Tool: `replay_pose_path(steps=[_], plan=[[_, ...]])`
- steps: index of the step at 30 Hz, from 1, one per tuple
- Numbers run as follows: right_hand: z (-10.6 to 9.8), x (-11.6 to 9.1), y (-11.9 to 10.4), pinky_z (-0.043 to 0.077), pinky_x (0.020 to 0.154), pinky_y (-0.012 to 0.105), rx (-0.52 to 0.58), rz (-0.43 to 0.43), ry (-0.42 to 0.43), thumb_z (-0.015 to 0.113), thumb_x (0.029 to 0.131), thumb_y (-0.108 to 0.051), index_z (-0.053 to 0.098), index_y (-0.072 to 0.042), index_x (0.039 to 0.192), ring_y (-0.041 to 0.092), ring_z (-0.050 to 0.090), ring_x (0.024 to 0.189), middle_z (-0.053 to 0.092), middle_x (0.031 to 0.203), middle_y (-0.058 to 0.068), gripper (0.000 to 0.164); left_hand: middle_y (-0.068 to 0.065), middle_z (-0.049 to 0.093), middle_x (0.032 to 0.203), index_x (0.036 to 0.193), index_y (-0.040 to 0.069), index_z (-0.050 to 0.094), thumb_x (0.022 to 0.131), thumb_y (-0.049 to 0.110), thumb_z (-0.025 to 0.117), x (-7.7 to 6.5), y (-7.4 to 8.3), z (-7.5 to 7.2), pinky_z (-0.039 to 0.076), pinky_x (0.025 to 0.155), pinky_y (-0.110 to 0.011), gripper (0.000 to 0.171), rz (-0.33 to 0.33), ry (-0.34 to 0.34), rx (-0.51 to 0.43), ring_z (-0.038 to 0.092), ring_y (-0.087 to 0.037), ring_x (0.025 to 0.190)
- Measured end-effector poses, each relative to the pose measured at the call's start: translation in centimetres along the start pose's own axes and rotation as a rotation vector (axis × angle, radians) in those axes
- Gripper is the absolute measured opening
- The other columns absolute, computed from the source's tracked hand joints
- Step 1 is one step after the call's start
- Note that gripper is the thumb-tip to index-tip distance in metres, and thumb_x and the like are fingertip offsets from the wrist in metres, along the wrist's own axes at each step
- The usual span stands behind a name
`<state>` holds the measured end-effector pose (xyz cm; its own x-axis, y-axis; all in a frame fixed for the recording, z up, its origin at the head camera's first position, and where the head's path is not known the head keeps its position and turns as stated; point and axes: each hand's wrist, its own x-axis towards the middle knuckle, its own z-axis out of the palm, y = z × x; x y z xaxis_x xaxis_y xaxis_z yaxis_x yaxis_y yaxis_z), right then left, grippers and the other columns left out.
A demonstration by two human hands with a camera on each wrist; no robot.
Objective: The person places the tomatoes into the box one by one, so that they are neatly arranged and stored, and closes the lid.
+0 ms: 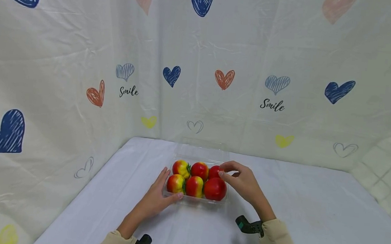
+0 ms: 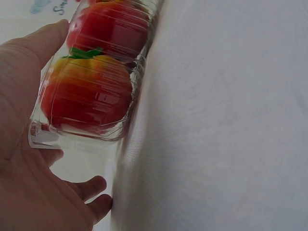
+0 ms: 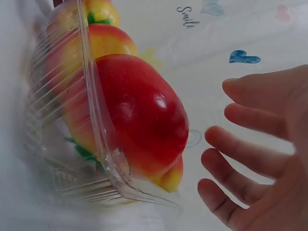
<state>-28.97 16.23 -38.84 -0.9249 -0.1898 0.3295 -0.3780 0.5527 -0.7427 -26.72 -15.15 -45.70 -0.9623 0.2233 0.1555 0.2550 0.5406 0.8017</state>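
A clear plastic box point(image 1: 197, 199) holds several shiny red-and-yellow fruits point(image 1: 194, 186), some with green leaves at the top. My left hand point(image 1: 156, 199) rests against the box's left end, its thumb at the front edge and its other fingers stretched along the side. In the left wrist view those fingers point(image 2: 94, 186) are spread and relaxed. At the right end my right hand point(image 1: 244, 181) hovers by a large red fruit point(image 3: 139, 115), fingers slightly bent and apart. The right wrist view shows a gap between fingertips and fruit, with nothing held.
The box's transparent lid point(image 1: 201, 152) stands raised at the back. White cloth covers the table point(image 1: 298, 214). Behind it hangs a pale curtain point(image 1: 250, 34) printed with hearts. Dark wrist devices point(image 1: 249, 226) sit near both sleeves.
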Motion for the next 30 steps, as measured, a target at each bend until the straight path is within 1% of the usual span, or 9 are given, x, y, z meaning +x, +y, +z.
replay_pose_path(steps=[4, 7, 12, 15, 20, 23, 30], plan=[[-0.3, -0.1, -0.1, 0.058, 0.091, 0.038, -0.008, -0.016, -0.044, 0.079, 0.097, -0.022, 0.073, -0.006, 0.121, 0.027, 0.064, 0.110, 0.073, 0.118, 0.007, 0.029, -0.014, 0.011, 0.179, 0.171, 0.005, 0.023, 0.094, 0.057, 0.077, 0.0, 0.1, 0.0, 0.023, 0.121, -0.071, 0.107, -0.005, -0.002, 0.001, 0.018, -0.042, 0.161], [-0.7, -0.2, -0.2, 0.058, 0.089, 0.038, -0.035, -0.020, -0.113, 0.081, 0.095, -0.025, 0.072, -0.006, 0.121, 0.031, 0.063, 0.112, 0.072, 0.118, 0.007, 0.033, -0.014, 0.011, 0.179, 0.171, 0.005, 0.023, 0.093, 0.057, 0.077, 0.0, 0.1, 0.0, 0.023, 0.121, -0.071, 0.108, -0.011, -0.004, 0.003, 0.017, -0.042, 0.161], [-0.9, -0.3, -0.4, 0.062, 0.085, 0.041, -0.086, 0.025, -0.241, 0.087, 0.089, -0.030, 0.070, -0.006, 0.122, 0.036, 0.060, 0.115, 0.069, 0.118, 0.008, 0.044, -0.015, 0.012, 0.179, 0.171, 0.004, 0.023, 0.093, 0.057, 0.077, 0.0, 0.2, 0.0, 0.024, 0.121, -0.071, 0.108, -0.012, -0.003, 0.007, 0.018, -0.043, 0.161], [-0.8, -0.4, -0.6, 0.064, 0.083, 0.043, -0.109, 0.051, -0.289, 0.090, 0.085, -0.031, 0.069, -0.007, 0.123, 0.035, 0.060, 0.116, 0.068, 0.118, 0.007, 0.049, -0.015, 0.012, 0.179, 0.170, 0.004, 0.023, 0.093, 0.056, 0.077, 0.0, 0.2, 0.0, 0.023, 0.121, -0.071, 0.108, -0.008, -0.002, 0.007, 0.018, -0.043, 0.161], [-0.6, -0.6, -0.9, 0.065, 0.081, 0.045, -0.154, 0.100, -0.310, 0.093, 0.081, -0.031, 0.067, -0.009, 0.126, 0.038, 0.055, 0.122, 0.065, 0.119, 0.008, 0.057, -0.015, 0.012, 0.179, 0.171, 0.004, 0.023, 0.093, 0.057, 0.077, 0.0, 0.1, 0.0, 0.024, 0.121, -0.071, 0.108, -0.009, -0.005, 0.004, 0.018, -0.042, 0.161], [-0.4, -0.7, -0.9, 0.064, 0.081, 0.045, -0.167, 0.131, -0.309, 0.094, 0.080, -0.030, 0.067, -0.010, 0.128, 0.038, 0.052, 0.124, 0.064, 0.118, 0.007, 0.059, -0.014, 0.012, 0.179, 0.171, 0.005, 0.023, 0.093, 0.058, 0.077, 0.0, 0.1, 0.0, 0.025, 0.121, -0.071, 0.109, -0.012, -0.005, 0.006, 0.018, -0.042, 0.161], [0.1, -0.6, -0.9, 0.064, 0.080, 0.046, -0.202, 0.115, -0.311, 0.096, 0.075, -0.024, 0.070, -0.008, 0.129, 0.037, 0.050, 0.124, 0.064, 0.116, 0.005, 0.062, -0.014, 0.011, 0.179, 0.171, 0.005, 0.023, 0.093, 0.058, 0.077, 0.0, 0.0, 0.0, 0.024, 0.121, -0.071, 0.109, -0.011, -0.002, 0.007, 0.018, -0.042, 0.161]])
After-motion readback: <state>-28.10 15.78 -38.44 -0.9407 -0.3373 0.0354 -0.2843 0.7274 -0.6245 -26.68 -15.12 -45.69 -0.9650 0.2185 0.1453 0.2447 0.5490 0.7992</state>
